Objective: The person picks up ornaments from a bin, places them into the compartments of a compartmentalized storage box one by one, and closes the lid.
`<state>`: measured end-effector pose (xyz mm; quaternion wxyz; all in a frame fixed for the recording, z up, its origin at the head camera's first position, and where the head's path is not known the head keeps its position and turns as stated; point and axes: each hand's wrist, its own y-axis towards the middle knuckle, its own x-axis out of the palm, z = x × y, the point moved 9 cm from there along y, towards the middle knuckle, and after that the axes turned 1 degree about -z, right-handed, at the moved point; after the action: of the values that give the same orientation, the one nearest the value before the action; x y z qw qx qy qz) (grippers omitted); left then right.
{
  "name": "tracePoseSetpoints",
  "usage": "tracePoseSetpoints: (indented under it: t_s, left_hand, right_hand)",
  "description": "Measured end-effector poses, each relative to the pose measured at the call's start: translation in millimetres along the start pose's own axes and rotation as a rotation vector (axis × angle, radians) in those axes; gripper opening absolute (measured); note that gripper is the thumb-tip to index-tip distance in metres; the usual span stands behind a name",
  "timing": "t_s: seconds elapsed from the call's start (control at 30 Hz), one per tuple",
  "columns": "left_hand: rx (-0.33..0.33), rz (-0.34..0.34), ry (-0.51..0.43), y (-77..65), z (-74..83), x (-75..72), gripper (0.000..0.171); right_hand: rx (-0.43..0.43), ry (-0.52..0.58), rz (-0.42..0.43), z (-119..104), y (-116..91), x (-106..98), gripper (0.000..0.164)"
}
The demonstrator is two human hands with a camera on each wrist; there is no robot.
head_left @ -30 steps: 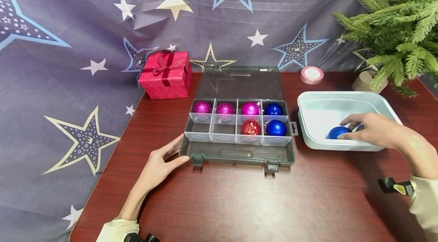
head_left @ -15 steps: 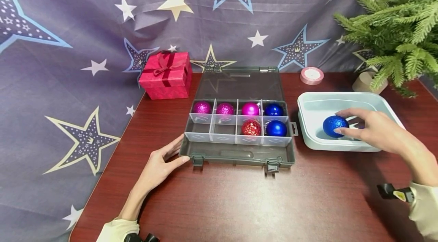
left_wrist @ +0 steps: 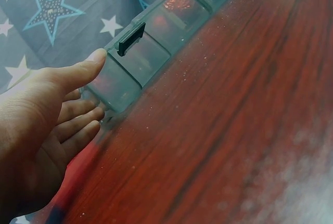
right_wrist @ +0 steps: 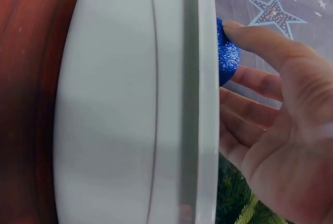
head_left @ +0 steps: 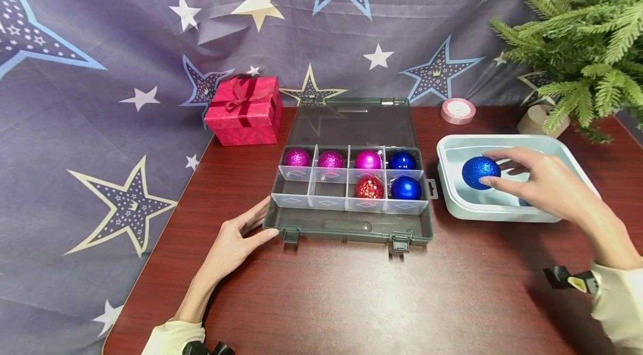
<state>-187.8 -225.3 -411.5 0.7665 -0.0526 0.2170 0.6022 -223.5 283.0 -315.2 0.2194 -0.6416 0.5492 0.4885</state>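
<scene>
My right hand [head_left: 555, 185] pinches a glittery blue Christmas ball [head_left: 480, 172] between thumb and fingers, over the pale tub [head_left: 454, 201]. In the right wrist view the ball [right_wrist: 228, 55] shows partly behind the tub's rim. My left hand [head_left: 232, 246] touches the near left corner of a see-through grey compartment box [head_left: 346, 226], thumb at the front edge, fingers along the side. Its lid lies back. The far row holds two glittery magenta balls [head_left: 296, 158], a smooth magenta ball [head_left: 368, 159] and a dark blue ball [head_left: 402, 161]; the near row, a red ball [head_left: 369, 187] and a blue ball [head_left: 406, 188].
Behind the box on the left stands a red gift box [head_left: 243, 112] with a bow. A pink ribbon roll [head_left: 457, 110] lies behind the tub. An artificial fir tree [head_left: 588, 37] leans in at the right. Something blue [head_left: 524, 202] shows low in the tub.
My right hand has lifted the glittery blue ball from the tub's bottom and carried it up and left. My left hand and the compartment box have stayed in place.
</scene>
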Motion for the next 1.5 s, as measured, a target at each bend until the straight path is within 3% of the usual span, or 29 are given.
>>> tracePoseSetpoints:
  t_s: [0.67, 0.8, 1.2, 1.5]
  left_hand:
    - [-0.011, -0.005, 0.000, -0.1, -1.4, 1.2, 0.068]
    - [-0.009, -0.005, 0.002, -0.1, -1.8, 1.0, 0.068]
    - [0.000, -0.002, 0.006, -0.4, -3.5, 0.6, 0.067]
    - [0.005, -0.001, 0.002, 0.3, -3.8, 0.1, 0.067]
  right_hand:
    - [-0.024, 0.052, 0.032, -31.3, 17.6, 0.8, 0.051]
    - [-0.066, 0.059, 0.033, -43.4, 23.7, 4.4, 0.051]
    - [-0.203, 0.137, -0.006, -78.1, 45.2, 29.5, 0.047]
    - [-0.173, 0.259, -0.103, -95.7, 61.7, 55.9, 0.046]
